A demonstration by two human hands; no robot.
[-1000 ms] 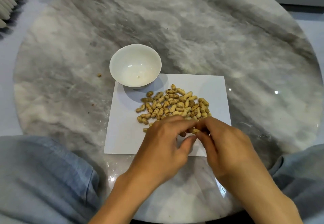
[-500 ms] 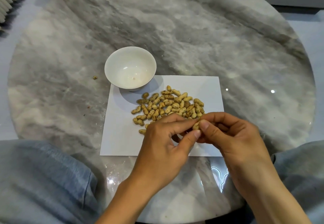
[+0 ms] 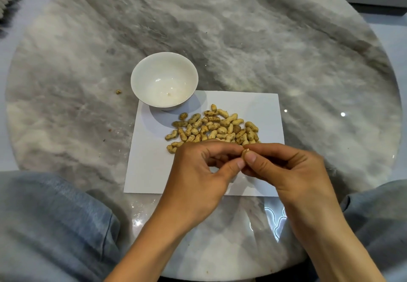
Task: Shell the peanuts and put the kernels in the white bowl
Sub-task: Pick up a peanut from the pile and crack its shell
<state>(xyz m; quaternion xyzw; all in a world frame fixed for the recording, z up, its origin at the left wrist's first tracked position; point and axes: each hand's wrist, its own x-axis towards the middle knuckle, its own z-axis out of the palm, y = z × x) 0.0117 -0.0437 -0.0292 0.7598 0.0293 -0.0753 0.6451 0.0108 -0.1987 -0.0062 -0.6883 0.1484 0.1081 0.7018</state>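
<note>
Left hand and right hand jointly pinch one peanut nearer than the pile, thumbs opposed to crack it; white bowl beyond the pile awaits kernels.

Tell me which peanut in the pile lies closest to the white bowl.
The upright single peanut at the pile's far tip, just right of the white bowl; every other pile peanut lies nearer the hands.

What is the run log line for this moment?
step: shelling | both hands: pinch one peanut | white bowl: no kernels | pile: on paper
</note>
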